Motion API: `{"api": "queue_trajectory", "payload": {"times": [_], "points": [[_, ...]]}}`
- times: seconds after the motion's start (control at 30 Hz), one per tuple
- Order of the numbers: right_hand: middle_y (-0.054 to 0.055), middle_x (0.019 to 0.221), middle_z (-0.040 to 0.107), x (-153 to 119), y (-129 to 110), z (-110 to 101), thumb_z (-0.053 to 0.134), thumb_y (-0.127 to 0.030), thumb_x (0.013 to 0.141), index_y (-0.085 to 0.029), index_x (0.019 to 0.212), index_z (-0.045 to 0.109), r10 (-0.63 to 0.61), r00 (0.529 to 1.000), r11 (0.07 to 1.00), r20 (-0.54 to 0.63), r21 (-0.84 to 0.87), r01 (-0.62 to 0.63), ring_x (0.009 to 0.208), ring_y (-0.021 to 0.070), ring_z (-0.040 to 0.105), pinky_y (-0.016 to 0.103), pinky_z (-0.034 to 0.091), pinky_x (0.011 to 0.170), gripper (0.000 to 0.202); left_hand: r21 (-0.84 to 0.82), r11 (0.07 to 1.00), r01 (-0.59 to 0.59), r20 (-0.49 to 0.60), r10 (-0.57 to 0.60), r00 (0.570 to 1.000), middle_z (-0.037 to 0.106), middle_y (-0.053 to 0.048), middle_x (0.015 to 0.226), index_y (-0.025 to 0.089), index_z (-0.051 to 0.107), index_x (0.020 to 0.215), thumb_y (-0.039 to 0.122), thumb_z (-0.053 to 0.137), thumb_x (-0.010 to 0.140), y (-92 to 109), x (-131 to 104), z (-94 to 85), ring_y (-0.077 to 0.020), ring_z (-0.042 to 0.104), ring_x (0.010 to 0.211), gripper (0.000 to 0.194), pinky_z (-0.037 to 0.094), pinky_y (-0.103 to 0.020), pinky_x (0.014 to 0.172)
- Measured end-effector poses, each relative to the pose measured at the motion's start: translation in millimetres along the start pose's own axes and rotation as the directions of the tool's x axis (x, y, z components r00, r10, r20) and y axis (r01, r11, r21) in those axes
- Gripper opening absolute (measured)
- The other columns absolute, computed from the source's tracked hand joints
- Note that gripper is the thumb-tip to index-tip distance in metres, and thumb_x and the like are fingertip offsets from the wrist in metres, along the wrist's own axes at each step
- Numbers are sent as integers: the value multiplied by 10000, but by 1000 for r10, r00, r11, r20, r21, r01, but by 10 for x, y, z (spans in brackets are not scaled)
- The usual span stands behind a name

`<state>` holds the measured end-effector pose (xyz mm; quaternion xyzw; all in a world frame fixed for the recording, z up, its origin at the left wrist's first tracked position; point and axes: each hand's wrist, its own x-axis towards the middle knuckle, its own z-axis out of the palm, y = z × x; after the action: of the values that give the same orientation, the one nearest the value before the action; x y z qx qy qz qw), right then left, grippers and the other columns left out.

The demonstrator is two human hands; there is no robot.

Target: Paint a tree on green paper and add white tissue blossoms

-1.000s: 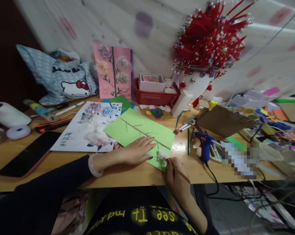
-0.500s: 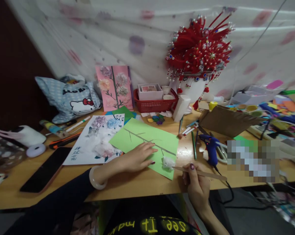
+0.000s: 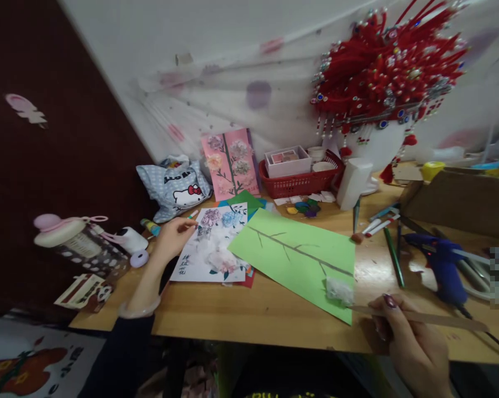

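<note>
My left hand [image 3: 175, 237] is over the upper left edge of a white sheet [image 3: 191, 260] decorated with paper-like flowers. Its fingers are stretched out, with their tips near a white and green marker [image 3: 193, 214]; I see nothing held. Behind the wrist a dark object shows, mostly hidden. My right hand [image 3: 410, 331] pinches a long flat light-brown stick [image 3: 448, 320]. The stick's thin tip reaches a crumpled whitish tuft [image 3: 339, 291] on the lower right corner of a light green sheet [image 3: 282, 271], where a dark branch is drawn.
A blue glue gun [image 3: 435, 262], a green pencil [image 3: 394, 257] and a brush [image 3: 356, 221] lie at right. Behind are a red basket [image 3: 301, 182], a pink flower card [image 3: 232, 166] and a patterned bag [image 3: 177, 188]. A bottle [image 3: 79, 240] stands at left.
My left hand has lifted off the green sheet and moved left over the white sheet. My view has turned left. My right hand still holds the stick by the tuft.
</note>
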<state>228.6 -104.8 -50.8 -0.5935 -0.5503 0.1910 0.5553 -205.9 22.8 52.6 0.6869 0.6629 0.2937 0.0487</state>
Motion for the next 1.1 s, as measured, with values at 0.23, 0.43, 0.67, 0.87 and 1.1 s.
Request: {"api": "queue_trajectory", "payload": {"times": [0.23,0.43,0.67,0.87,1.1], "points": [[-22,474,471,5,42,0,447,-543,892,-209,664,546,50,998,999,35,-22,-50,415,128,470,239,380,404,416,131,989,-69,142,50,989,689,-83,854,187,684,700,310,593,698,-32,548,565,-303,578,1008,153,409,-411,934],[-20,463,468,1,34,33,431,-538,902,-210,626,529,97,995,995,32,-29,-96,413,125,458,242,356,401,440,154,983,-104,189,74,979,656,-45,729,204,573,582,284,577,683,-153,667,555,-261,602,882,128,432,-371,883],[-33,484,444,-25,-40,73,440,-483,930,-197,675,529,104,995,991,9,78,-105,412,105,421,234,312,395,394,54,989,-135,125,127,984,663,-58,845,189,574,796,409,446,769,-10,578,314,-223,602,810,256,460,-302,748],[-44,533,434,-23,-95,79,404,-424,964,-194,739,515,92,996,977,17,192,-94,428,95,406,231,314,419,341,56,992,-109,104,103,989,663,10,812,222,577,854,442,479,803,66,598,210,-191,610,769,246,448,-252,705],[-32,553,457,1,-101,48,393,-392,969,-197,699,497,23,998,996,58,86,-28,488,111,453,246,355,489,349,280,951,-135,15,136,991,664,-1,810,240,508,863,343,433,845,226,652,318,-228,616,788,129,432,-285,699]]}}
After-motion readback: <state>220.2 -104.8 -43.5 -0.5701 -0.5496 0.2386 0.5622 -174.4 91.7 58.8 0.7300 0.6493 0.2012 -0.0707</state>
